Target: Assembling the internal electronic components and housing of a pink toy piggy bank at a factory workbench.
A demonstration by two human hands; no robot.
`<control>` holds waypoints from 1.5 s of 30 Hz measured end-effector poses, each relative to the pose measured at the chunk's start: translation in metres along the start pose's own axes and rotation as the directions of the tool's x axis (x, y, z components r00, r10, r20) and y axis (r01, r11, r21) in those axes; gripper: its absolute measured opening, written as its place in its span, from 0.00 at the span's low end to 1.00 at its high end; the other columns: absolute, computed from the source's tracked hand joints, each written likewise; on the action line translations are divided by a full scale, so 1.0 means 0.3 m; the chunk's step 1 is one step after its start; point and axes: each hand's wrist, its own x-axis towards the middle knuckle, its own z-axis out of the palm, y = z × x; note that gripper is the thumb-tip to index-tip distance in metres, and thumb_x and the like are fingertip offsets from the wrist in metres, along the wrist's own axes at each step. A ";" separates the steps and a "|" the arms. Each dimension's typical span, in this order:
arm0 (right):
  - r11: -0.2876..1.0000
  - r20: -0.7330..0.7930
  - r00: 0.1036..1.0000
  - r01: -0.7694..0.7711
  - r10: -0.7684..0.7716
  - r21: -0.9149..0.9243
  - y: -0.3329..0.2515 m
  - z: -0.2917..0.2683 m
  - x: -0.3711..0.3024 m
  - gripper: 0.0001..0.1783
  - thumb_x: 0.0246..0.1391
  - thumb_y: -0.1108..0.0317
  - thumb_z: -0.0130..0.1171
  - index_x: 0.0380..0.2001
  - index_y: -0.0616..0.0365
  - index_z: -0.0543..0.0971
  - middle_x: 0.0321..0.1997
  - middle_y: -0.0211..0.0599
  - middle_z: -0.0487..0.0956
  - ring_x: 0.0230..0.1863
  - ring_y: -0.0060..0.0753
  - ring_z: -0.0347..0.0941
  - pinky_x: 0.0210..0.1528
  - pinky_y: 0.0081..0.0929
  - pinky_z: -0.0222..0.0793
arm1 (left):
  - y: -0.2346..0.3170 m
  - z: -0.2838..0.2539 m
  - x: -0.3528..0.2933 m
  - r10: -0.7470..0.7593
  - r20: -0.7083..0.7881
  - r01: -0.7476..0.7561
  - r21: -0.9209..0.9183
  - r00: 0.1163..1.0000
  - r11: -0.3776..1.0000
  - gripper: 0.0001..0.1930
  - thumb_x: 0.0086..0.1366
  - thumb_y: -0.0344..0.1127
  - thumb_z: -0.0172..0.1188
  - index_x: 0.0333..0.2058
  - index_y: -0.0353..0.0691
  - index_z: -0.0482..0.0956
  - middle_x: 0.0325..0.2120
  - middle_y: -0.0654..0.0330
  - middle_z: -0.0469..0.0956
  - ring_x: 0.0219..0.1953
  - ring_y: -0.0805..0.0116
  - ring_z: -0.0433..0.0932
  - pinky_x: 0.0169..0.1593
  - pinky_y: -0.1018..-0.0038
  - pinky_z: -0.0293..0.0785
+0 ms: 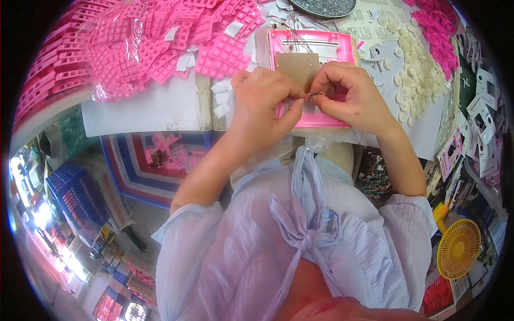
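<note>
In front of me on the worktable lies a pink plastic casing (345,45) with a brown circuit board (294,67) inside and thin wires (292,32) sticking up at its far end. My left hand (265,104) and my right hand (350,96) meet over the casing's near part. Both pinch a small part with thin wires (311,96), with orange and dark bits showing between the fingertips. Its exact kind is too small to make out. The fingers cover some of the board's near edge and the casing beneath.
Pink button keypads (225,56) are heaped at the far left, with small white paper pieces (221,99) nearby. Cream round discs (412,80) and magenta parts (436,32) pile up at the right. A metal tray of small parts (326,8) stands at the back; a striped basket (123,166) sits below left.
</note>
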 end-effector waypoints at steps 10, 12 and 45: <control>1.000 0.004 1.000 0.015 -0.015 -0.025 -0.003 -0.003 0.002 0.04 0.51 0.75 0.62 0.31 0.62 0.80 0.27 0.30 0.79 0.29 0.19 0.73 0.31 0.21 0.70 | 0.006 -0.004 0.001 -0.006 0.013 0.006 0.005 1.000 1.000 0.04 0.56 0.28 0.68 0.31 0.43 0.83 0.31 0.67 0.82 0.38 0.67 0.76 0.48 0.67 0.58; 1.000 0.006 1.000 0.013 -0.013 -0.027 -0.006 -0.002 0.003 0.04 0.51 0.75 0.62 0.31 0.62 0.80 0.27 0.30 0.79 0.29 0.19 0.73 0.31 0.21 0.70 | 0.001 0.000 0.001 0.000 0.005 0.000 -0.001 1.000 1.000 0.04 0.56 0.28 0.68 0.31 0.43 0.83 0.31 0.67 0.82 0.38 0.67 0.76 0.48 0.67 0.58; 0.854 -0.270 0.880 0.237 -0.390 -0.462 -0.001 0.104 -0.093 0.12 0.47 0.75 0.69 0.37 0.61 0.83 0.34 0.41 0.83 0.31 0.41 0.79 0.36 0.35 0.75 | 0.054 0.005 0.009 -0.106 0.005 0.104 -0.229 0.994 0.968 0.03 0.59 0.23 0.66 0.32 0.34 0.81 0.27 0.59 0.79 0.30 0.66 0.76 0.34 0.71 0.69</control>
